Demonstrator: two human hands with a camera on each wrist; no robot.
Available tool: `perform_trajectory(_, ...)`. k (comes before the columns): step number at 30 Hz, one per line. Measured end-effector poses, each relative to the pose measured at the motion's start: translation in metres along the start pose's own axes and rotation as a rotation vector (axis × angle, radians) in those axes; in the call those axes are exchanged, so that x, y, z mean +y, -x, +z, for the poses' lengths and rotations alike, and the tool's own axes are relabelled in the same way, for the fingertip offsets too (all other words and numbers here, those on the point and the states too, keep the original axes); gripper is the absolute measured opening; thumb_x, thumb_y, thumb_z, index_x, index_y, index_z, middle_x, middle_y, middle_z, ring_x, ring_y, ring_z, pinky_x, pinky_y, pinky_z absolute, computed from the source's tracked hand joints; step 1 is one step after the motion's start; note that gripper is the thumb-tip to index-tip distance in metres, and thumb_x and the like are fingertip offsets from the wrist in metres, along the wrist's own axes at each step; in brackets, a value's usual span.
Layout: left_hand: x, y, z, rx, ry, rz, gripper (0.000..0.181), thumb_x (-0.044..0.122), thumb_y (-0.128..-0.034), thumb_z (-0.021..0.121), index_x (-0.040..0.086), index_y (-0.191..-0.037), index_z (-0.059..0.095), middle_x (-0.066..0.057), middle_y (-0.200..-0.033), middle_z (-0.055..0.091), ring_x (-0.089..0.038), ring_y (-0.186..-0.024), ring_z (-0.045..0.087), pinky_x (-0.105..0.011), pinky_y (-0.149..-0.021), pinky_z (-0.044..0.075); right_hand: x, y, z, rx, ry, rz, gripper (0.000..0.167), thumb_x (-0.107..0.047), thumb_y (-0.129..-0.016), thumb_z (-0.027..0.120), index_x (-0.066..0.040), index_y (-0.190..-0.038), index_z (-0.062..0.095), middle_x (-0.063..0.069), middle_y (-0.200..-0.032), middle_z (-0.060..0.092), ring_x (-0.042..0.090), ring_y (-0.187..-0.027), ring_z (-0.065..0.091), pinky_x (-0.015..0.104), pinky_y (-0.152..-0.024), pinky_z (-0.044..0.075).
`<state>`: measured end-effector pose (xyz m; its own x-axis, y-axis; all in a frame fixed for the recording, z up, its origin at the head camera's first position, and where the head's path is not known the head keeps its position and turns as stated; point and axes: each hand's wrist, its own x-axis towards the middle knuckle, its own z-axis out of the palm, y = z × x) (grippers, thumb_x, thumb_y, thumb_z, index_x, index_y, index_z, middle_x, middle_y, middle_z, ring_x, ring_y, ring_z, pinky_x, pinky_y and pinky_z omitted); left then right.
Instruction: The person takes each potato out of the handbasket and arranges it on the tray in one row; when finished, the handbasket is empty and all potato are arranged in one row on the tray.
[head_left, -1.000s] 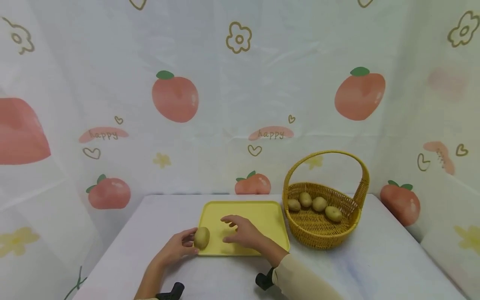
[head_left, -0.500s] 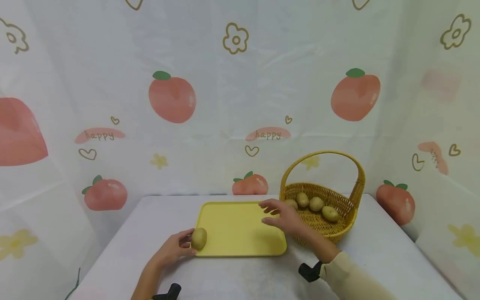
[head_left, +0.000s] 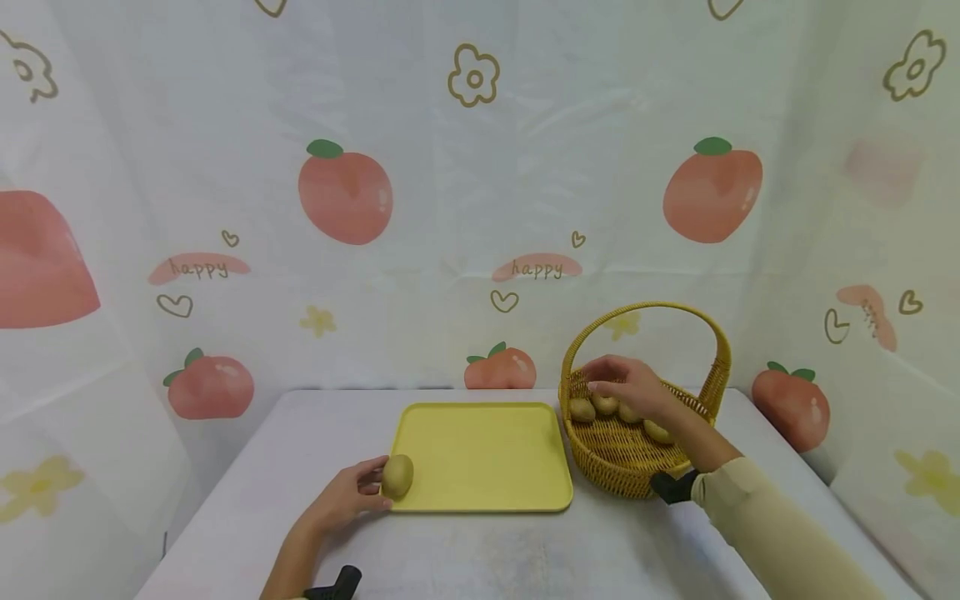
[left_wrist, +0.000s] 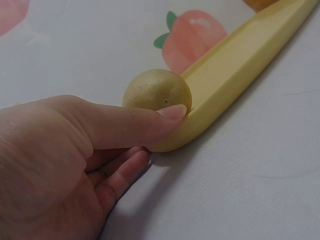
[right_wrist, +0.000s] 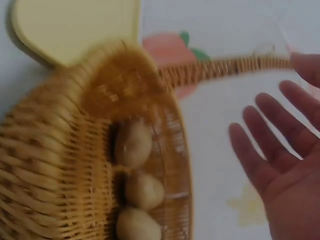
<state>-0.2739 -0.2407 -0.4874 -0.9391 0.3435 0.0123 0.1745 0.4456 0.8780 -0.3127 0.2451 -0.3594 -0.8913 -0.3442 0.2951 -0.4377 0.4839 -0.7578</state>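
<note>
At the left edge of the yellow tray (head_left: 483, 458), my left hand (head_left: 347, 498) holds a potato (head_left: 397, 477) between thumb and fingers. The left wrist view has the thumb (left_wrist: 145, 122) lying across the potato's near side, by the tray's corner; the far fingertips are hidden. Over the wicker basket (head_left: 626, 479), my right hand (head_left: 633, 387) hovers beneath the arched handle (head_left: 648, 305), holding nothing. Its fingers (right_wrist: 270, 130) are spread and relaxed in the right wrist view. Several potatoes (right_wrist: 144, 191) lie inside the basket along its back wall.
The basket stands just right of the tray on a white-covered table (head_left: 450, 554). A pale curtain (head_left: 420, 317) printed with peaches and flowers hangs behind the table and at both sides.
My right hand has moved rightward from above the tray to above the basket. The left hand and its potato have stayed at the tray's left edge.
</note>
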Motion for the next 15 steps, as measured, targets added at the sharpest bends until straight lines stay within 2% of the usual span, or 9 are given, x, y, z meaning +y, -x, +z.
perform_trajectory(7, -0.001, 0.0, -0.001, 0.005, -0.001, -0.005, 0.08, 0.006, -0.076, 0.081, -0.016, -0.139, 0.037, -0.033, -0.129, 0.052, -0.042, -0.112, 0.058, -0.044, -0.094, 0.051, 0.02, -0.017, -0.01, -0.113, -0.097, 0.141, 0.044, -0.02, -0.099, 0.057, 0.006, -0.134, 0.049, 0.029, -0.131, 0.052, 0.041, -0.119, 0.052, 0.052, -0.094, 0.049)
perform_trajectory(12, -0.001, -0.001, -0.001, 0.006, -0.001, -0.008, 0.081, 0.007, -0.0754, 0.082, -0.016, -0.139, 0.037, -0.032, -0.128, 0.053, -0.041, -0.111, 0.059, -0.043, -0.093, 0.052, 0.035, -0.027, -0.003, -0.153, -0.232, 0.245, 0.049, -0.018, -0.101, 0.053, 0.01, -0.14, 0.04, 0.032, -0.141, 0.04, 0.048, -0.128, 0.039, 0.061, -0.102, 0.039)
perform_trajectory(15, -0.001, -0.001, 0.0, 0.003, 0.007, -0.009, 0.081, 0.006, -0.0756, 0.082, -0.016, -0.139, 0.037, -0.032, -0.128, 0.053, -0.041, -0.111, 0.059, -0.042, -0.092, 0.052, 0.044, -0.031, 0.006, -0.155, -0.282, 0.295, 0.049, -0.018, -0.101, 0.052, 0.01, -0.14, 0.039, 0.031, -0.141, 0.04, 0.049, -0.13, 0.036, 0.062, -0.103, 0.037)
